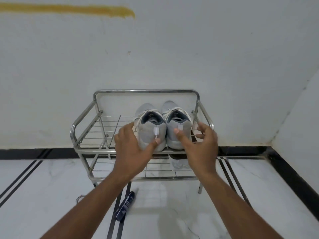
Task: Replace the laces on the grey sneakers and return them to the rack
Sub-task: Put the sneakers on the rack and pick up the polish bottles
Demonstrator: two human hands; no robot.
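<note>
Both hands loosely spread, gripping nothing: left hand (133, 149) thumb touches left sneaker (151, 135) heel, right hand (201, 145) thumb on right sneaker (178, 133). Pair sits on rack (82, 125) top shelf, right side. Risk: heels overhang front rail; a nudge tips them off.

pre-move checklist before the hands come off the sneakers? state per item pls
1. Both grey sneakers on the rack's top shelf: ok, left sneaker and right sneaker sit side by side, heels facing out.
2. Laces fitted: cannot tell, only a bit of white lace shows at the tongues.
3. Left hand contact: ok, thumb on the left heel.
4. Right hand contact: ok, thumb on the right heel.
5. Floor cleared: not ok, blue packet lies below the rack.
</note>
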